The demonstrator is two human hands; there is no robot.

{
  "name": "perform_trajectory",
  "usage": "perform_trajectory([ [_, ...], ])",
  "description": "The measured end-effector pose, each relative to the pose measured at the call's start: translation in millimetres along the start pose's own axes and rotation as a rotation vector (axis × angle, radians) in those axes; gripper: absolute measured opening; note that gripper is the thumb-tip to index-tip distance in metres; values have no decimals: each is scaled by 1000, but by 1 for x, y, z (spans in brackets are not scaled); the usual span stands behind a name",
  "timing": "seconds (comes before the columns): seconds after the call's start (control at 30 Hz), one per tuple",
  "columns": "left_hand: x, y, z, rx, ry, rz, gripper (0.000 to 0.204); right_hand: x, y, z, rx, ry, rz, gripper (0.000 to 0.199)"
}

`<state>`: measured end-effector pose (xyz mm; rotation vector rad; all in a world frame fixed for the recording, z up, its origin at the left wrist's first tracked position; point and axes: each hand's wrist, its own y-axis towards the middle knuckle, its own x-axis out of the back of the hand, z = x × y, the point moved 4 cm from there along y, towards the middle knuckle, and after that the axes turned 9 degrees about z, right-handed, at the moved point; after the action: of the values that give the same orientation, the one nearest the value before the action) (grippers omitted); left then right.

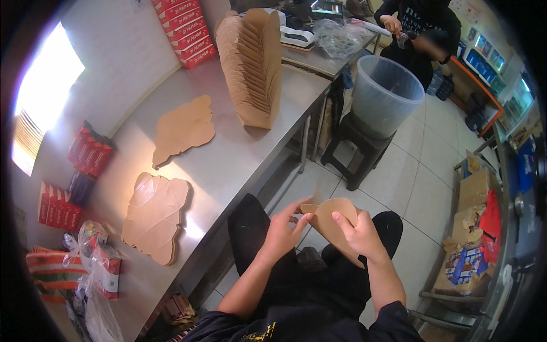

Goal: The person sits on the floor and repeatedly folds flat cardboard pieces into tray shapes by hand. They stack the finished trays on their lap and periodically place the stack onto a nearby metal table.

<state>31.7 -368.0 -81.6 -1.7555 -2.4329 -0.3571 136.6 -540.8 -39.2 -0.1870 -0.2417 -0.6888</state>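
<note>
Over my lap, both hands hold a partly folded brown cardboard food tray (323,221). My left hand (280,232) pinches its far left edge, thumb on the near side. The right hand (359,232) grips the other side with the thumb pressed on its face; the fingers behind are hidden. To the left, on the steel table, lies a thick stack of flat cardboard blanks (152,214). Beyond it is a thinner layer of flat blanks (186,128). A tall nested row of folded cardboard trays (259,74) stands at the table's far part.
The steel table (228,154) has red boxes (185,31) at its far end and more red boxes (91,149) along the left. A translucent bucket (387,97) sits on a black stool (356,148). Another person (424,28) stands beyond. Shelving with cartons (476,191) lines the right.
</note>
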Motion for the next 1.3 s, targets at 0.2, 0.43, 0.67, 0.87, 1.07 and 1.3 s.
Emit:
perform_trajectory([
  [0.2, 2, 0, 5, -19, -181, -36, 39, 0, -2, 9, 14, -62, 6, 32],
  [0.43, 3, 1, 1, 11, -192, -62, 34, 3, 3, 4, 5, -82, 14, 33],
  [0.67, 1, -1, 15, 30, -375, -58, 33, 8, 10, 3, -36, -73, 47, 34],
  [0.87, 3, 1, 13, 98, -329, -21, 28, 8, 14, -4, -27, -61, 72, 34],
  [1.07, 6, -3, 18, 182, -86, 40, 20, 6, 16, -10, -109, -33, 136, 33],
  [1.3, 13, -2, 50, 264, -341, -15, 30, -1, 19, -26, -196, 87, 171, 37],
])
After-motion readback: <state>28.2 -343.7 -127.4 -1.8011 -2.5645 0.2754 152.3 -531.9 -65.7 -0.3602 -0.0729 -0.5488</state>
